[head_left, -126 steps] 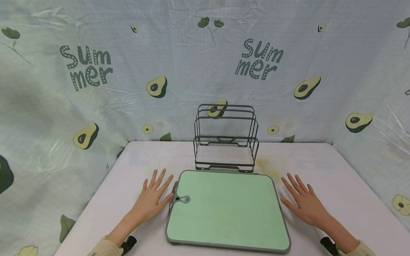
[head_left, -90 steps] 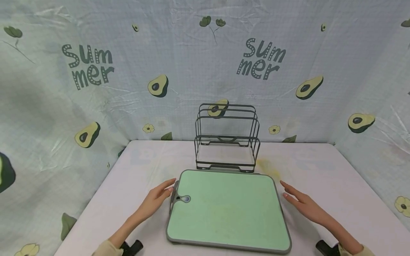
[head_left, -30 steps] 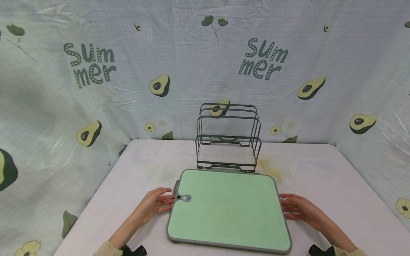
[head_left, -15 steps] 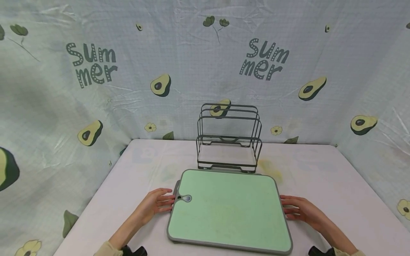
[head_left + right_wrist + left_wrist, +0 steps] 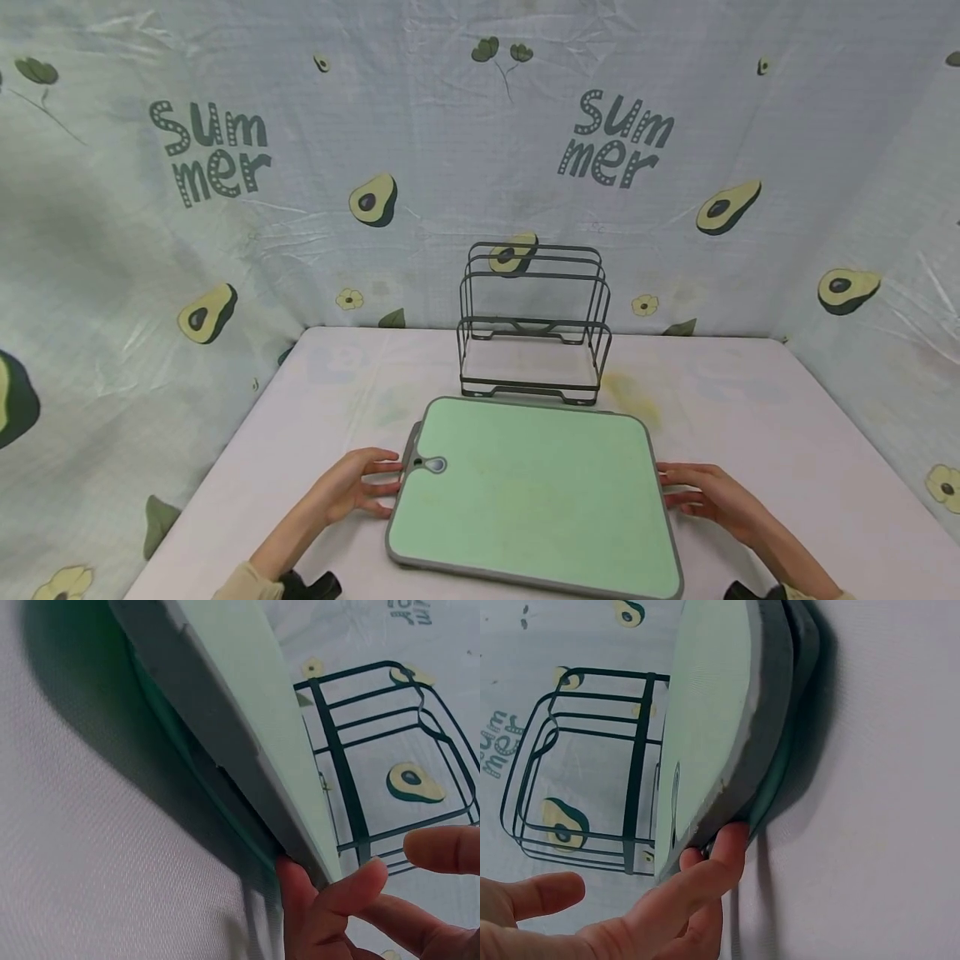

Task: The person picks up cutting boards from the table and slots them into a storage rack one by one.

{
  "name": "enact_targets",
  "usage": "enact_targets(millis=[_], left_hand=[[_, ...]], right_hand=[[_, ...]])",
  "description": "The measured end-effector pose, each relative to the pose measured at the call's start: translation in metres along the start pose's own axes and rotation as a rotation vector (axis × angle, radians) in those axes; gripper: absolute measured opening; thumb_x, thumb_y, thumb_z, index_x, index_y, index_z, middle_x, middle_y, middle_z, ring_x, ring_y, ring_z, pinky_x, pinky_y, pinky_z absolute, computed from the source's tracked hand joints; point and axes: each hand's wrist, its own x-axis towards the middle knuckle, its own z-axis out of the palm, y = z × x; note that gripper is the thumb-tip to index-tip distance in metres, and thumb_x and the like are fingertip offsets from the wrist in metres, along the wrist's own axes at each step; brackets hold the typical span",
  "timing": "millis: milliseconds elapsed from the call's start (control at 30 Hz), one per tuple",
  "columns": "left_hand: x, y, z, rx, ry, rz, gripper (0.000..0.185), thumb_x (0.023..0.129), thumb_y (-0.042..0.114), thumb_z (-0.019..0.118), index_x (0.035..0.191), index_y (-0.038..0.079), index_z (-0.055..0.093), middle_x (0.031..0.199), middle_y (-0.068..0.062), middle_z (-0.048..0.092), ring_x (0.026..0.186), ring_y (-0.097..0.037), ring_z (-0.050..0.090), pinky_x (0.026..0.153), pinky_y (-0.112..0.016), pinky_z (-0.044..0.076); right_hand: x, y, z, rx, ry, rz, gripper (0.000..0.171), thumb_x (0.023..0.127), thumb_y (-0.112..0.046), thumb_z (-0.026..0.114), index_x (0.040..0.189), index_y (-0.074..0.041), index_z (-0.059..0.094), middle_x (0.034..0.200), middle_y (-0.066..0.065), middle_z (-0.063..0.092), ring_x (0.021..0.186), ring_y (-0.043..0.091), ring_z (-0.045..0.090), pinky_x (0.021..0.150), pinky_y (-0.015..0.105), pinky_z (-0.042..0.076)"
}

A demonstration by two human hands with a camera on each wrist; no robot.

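From the head view, a green cutting board (image 5: 534,496) with a grey rim lies flat near the front of the pale surface (image 5: 757,417), its hanging hole at the left end and its far edge just in front of a dark wire rack (image 5: 534,321) that stands upright toward the back. The left hand (image 5: 352,485) sits at the board's left short edge beside the hole, fingers curled in against the rim, and the right hand (image 5: 708,493) sits at the opposite short edge in the same way, so the board lies between the two hands. Behind the surface hangs a light backdrop cloth (image 5: 225,167) printed with avocados and the word "Summer". In the left wrist view the cutting board (image 5: 720,727) shows its thick grey rim edge-on with a second, darker green layer under it; the left hand (image 5: 630,915) has its fingertips (image 5: 731,844) hooked under that rim while the thumb is held apart above, so this grip is closing on the board's edge from below. The wire rack (image 5: 577,787) appears behind it. In the right wrist view the cutting board (image 5: 247,727) again runs edge-on over the surface (image 5: 90,847), and the right hand (image 5: 360,915) has fingertips (image 5: 296,881) tucked beneath the rim with the thumb free above, grasping the edge; the wire rack (image 5: 390,750) stands beyond.
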Motion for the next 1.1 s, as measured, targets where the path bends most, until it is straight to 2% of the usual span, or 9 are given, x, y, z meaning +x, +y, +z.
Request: enact_targets(millis=[300,533,800,1100], left_hand=[[0.0019,-0.0029,-0.0002,0.001,-0.013,-0.026,0.045,0.092,0.022,0.035,0.123,-0.011,0.039,0.122,-0.027,0.039,0.089,-0.024,0.053,0.062,-0.042,0.053],[0.0014,-0.0044,0.0002,0.015,0.003,-0.063,0.044,0.092,0.021,0.035,0.123,-0.009,0.042,0.117,-0.024,0.043,0.085,-0.024,0.051,0.059,-0.037,0.053],[0.0004,-0.0022,-0.0048,0.037,-0.005,-0.042,0.048,0.092,0.026,0.035,0.126,-0.007,0.039,0.119,-0.027,0.042,0.084,-0.026,0.056,0.059,-0.039,0.053],[-0.0021,0.0029,-0.0072,0.006,-0.006,-0.054,0.046,0.091,0.024,0.037,0.123,-0.008,0.042,0.103,-0.019,0.052,0.078,-0.021,0.056,0.057,-0.035,0.053]], right_hand=[[0.0012,0.0004,-0.0004,0.022,0.025,-0.006,0.055,0.09,-0.032,0.049,0.13,0.005,0.041,0.1,-0.006,0.064,0.086,0.009,0.062,0.073,0.028,0.049],[0.0037,0.0001,0.0034,0.033,-0.003,-0.044,0.054,0.09,-0.029,0.05,0.129,0.007,0.041,0.105,-0.007,0.063,0.088,0.009,0.062,0.075,0.028,0.051],[0.0023,-0.0006,0.0036,0.044,-0.026,-0.056,0.053,0.09,-0.029,0.05,0.129,0.007,0.041,0.104,-0.007,0.063,0.088,0.009,0.062,0.074,0.027,0.051],[0.0073,0.0065,0.0073,0.055,0.012,-0.024,0.056,0.089,-0.029,0.052,0.13,0.006,0.04,0.109,-0.001,0.062,0.089,0.011,0.062,0.072,0.028,0.05]])
